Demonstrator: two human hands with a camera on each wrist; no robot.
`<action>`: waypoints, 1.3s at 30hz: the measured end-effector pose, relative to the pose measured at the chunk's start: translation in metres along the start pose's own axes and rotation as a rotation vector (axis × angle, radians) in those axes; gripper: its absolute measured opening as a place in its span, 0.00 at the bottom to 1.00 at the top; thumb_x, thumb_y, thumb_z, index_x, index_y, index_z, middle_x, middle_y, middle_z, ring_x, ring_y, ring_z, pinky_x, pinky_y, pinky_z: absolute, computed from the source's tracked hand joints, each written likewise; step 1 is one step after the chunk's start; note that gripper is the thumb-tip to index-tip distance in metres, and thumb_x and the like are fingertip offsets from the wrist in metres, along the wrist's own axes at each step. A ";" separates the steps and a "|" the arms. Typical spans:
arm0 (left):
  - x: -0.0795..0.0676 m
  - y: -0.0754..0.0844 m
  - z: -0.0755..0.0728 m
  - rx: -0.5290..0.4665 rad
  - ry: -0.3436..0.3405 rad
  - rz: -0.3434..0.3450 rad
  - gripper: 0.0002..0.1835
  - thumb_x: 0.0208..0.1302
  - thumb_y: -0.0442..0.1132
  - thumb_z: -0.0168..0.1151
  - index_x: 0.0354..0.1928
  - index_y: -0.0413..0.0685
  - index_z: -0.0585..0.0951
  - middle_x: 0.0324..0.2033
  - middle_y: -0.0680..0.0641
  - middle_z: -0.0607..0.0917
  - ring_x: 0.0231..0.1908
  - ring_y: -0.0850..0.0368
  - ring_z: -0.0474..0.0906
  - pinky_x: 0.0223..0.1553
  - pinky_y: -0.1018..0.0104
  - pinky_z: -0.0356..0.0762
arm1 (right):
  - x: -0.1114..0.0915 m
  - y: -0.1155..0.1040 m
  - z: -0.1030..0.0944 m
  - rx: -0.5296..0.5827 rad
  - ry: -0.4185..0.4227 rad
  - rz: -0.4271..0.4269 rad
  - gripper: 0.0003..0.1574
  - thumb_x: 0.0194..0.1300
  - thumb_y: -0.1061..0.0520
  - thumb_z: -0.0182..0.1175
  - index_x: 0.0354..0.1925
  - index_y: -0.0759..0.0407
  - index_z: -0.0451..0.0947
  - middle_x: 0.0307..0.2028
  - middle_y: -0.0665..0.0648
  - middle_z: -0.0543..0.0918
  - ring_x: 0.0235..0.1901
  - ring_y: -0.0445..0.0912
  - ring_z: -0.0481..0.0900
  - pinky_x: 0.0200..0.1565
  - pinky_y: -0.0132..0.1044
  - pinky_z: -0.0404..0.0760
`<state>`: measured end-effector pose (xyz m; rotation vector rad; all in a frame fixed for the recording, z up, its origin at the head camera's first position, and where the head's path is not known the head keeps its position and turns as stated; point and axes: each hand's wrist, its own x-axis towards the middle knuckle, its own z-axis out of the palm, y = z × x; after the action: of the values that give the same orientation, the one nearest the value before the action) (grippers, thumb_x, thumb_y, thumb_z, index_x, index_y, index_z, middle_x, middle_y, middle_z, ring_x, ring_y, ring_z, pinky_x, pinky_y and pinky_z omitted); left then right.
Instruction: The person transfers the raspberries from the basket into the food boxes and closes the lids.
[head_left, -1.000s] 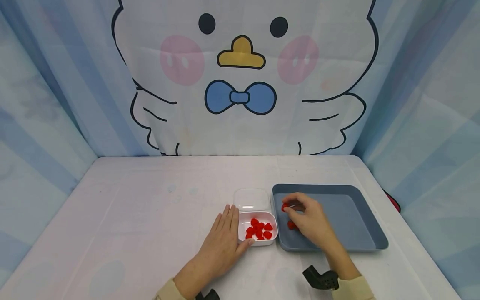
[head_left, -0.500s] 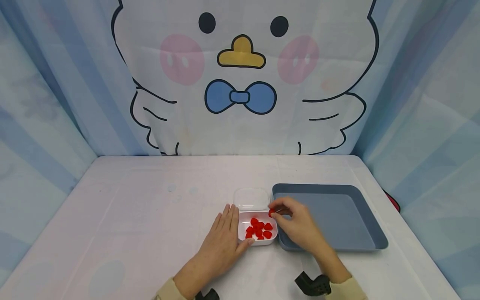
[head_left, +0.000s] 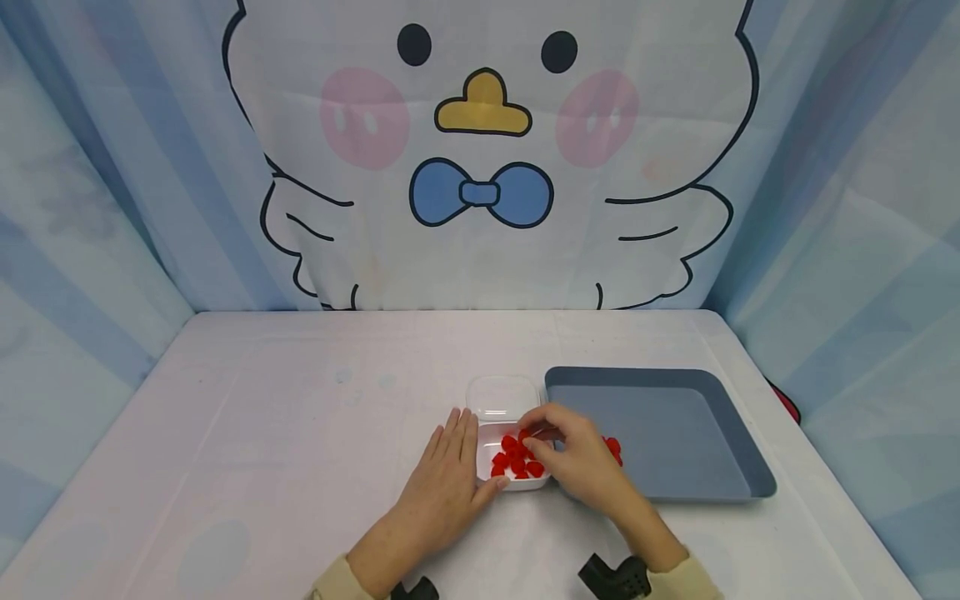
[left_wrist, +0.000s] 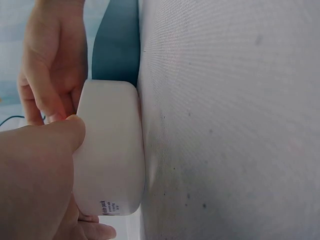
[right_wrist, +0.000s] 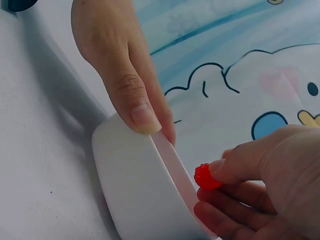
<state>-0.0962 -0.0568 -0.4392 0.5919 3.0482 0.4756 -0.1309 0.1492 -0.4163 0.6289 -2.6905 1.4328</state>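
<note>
A small white box holds several red raspberries. In the head view my left hand lies along the box's left side with straight fingers, its thumb touching the near rim. Above the box's right part, my right hand pinches one raspberry between thumb and fingers. The right wrist view shows its bumpy surface close to the box's open top. A clear lid lies behind the box. The right hand hides part of the box's interior.
A grey-blue tray stands right beside the box on the white-clothed table. Some raspberries lie in its left part, partly behind my right hand. A cartoon-printed curtain hangs behind the table.
My right hand has moved left from over the tray to over the white box, carrying the pinched raspberry. Raspberries in the tray show to its right. The left hand has stayed put.
</note>
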 end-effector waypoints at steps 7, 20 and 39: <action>0.001 -0.001 0.000 -0.009 -0.011 -0.007 0.47 0.70 0.64 0.50 0.74 0.31 0.55 0.74 0.35 0.61 0.77 0.40 0.51 0.75 0.45 0.53 | 0.000 -0.003 0.002 0.007 -0.024 0.022 0.14 0.61 0.65 0.67 0.46 0.57 0.82 0.41 0.52 0.86 0.39 0.41 0.83 0.46 0.35 0.85; 0.001 0.000 0.001 -0.002 -0.008 -0.012 0.47 0.70 0.65 0.48 0.74 0.32 0.55 0.74 0.35 0.60 0.77 0.40 0.50 0.75 0.44 0.54 | 0.000 -0.005 -0.004 0.004 -0.004 0.036 0.13 0.62 0.66 0.65 0.45 0.55 0.82 0.42 0.54 0.86 0.41 0.42 0.83 0.48 0.33 0.85; 0.002 0.000 0.001 -0.010 -0.027 -0.031 0.48 0.69 0.65 0.51 0.75 0.35 0.54 0.75 0.37 0.59 0.77 0.41 0.49 0.75 0.45 0.53 | 0.000 0.008 -0.026 0.032 0.063 -0.002 0.12 0.65 0.67 0.63 0.47 0.60 0.81 0.45 0.58 0.86 0.45 0.47 0.84 0.51 0.35 0.84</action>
<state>-0.0978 -0.0559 -0.4401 0.5449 3.0233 0.4779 -0.1381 0.1738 -0.4082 0.5789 -2.6235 1.4727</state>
